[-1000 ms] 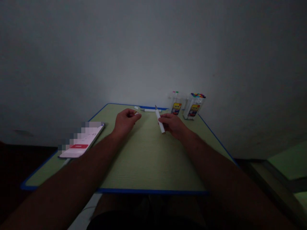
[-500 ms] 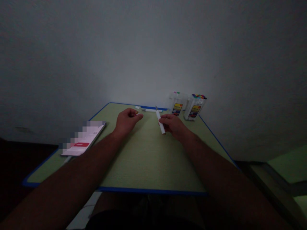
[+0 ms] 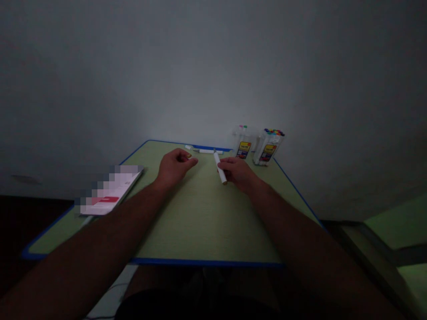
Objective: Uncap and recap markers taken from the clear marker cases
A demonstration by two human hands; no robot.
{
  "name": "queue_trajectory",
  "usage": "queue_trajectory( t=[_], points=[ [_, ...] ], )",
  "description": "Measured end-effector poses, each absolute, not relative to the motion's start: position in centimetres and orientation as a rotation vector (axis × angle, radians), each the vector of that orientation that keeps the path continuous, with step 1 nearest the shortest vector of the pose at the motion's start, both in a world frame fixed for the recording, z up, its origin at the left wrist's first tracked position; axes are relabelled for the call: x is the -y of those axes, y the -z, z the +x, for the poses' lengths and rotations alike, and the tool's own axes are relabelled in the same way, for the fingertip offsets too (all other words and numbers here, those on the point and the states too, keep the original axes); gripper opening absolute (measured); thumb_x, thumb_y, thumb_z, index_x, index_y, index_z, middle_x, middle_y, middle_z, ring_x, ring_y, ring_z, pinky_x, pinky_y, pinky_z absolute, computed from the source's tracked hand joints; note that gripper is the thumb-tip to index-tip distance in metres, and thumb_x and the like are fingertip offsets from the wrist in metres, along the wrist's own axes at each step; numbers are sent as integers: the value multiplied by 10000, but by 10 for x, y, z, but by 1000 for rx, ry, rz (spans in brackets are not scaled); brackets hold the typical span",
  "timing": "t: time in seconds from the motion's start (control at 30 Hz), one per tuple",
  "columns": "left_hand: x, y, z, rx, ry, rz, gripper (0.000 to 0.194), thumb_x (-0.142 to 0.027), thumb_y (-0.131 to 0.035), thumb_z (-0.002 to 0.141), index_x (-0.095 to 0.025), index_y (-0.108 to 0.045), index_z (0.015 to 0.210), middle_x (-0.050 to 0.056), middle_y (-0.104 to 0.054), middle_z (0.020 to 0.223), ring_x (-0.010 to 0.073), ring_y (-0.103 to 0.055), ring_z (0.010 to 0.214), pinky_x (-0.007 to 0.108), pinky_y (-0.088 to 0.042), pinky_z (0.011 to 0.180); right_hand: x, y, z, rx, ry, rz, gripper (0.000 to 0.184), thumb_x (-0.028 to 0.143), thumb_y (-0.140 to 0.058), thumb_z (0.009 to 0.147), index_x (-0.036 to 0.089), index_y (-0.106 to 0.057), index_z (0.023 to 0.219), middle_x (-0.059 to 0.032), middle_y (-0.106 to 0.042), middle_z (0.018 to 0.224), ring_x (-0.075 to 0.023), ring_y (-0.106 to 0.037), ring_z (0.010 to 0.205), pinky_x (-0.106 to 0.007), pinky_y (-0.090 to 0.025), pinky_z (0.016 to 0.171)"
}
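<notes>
My right hand [image 3: 237, 171] is closed around a white marker [image 3: 220, 169], held at a tilt over the table. Its uncapped grey tip points up and away from me, and the end nearer me is brownish. To the left, my left hand [image 3: 175, 166] has its fingers curled in, pinching a small marker cap [image 3: 189, 156] with a yellowish-brown end, mostly hidden by the fingers. Beyond both hands a second white marker [image 3: 210, 151] lies uncapped along the table's back edge. A loose pale cap [image 3: 188, 146] rests left of its tip.
Two clear marker cases stand at the back right: one [image 3: 243, 143] with a few markers showing, another [image 3: 267, 146] packed with several coloured ones. A tablet-like flat panel [image 3: 111, 193] with a lit screen lies at the left. The green table [image 3: 213, 226] has a blue rim; a wall rises behind.
The view has shifted slightly, so everything sits a little further left and higher. The right hand's marker appears marginally more upright to the view; both grips stay the same.
</notes>
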State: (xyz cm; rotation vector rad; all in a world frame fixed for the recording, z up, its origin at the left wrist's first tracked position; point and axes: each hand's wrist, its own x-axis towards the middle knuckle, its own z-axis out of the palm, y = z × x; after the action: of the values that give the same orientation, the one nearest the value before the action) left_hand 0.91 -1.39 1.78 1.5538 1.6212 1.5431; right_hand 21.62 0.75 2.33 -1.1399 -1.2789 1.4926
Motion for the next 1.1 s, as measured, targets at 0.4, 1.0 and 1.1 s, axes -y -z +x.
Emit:
queue_trajectory(
  t=[0.4,1.0,1.1],
  points=[
    [12,-20,8,-1397,-1585,1241,271,-362,-769,620,-174,-593,703,-41,-531,565,106,-487,494,260,-402,503,-6,-18,219,1559,-1431,-1160,200,186,-722,617,167,-683,813,30,-629,633,-100,-528,519,-229,-375,492],
    [11,-17,8,-1087,-1432,1128,248,-303,-784,631,-165,-579,618,-23,-536,546,92,-487,493,238,-391,511,3,-26,217,1745,-1351,-1169,160,191,-729,630,157,-696,783,32,-618,647,-77,-497,550,-224,-361,536],
    [12,-17,9,-1088,-1405,1124,247,-294,-795,608,-162,-588,632,-22,-551,559,92,-489,491,247,-402,521,2,-24,217,1738,-1357,-1152,176,188,-737,624,157,-694,793,28,-627,664,-78,-505,558,-222,-369,540]
  ],
)
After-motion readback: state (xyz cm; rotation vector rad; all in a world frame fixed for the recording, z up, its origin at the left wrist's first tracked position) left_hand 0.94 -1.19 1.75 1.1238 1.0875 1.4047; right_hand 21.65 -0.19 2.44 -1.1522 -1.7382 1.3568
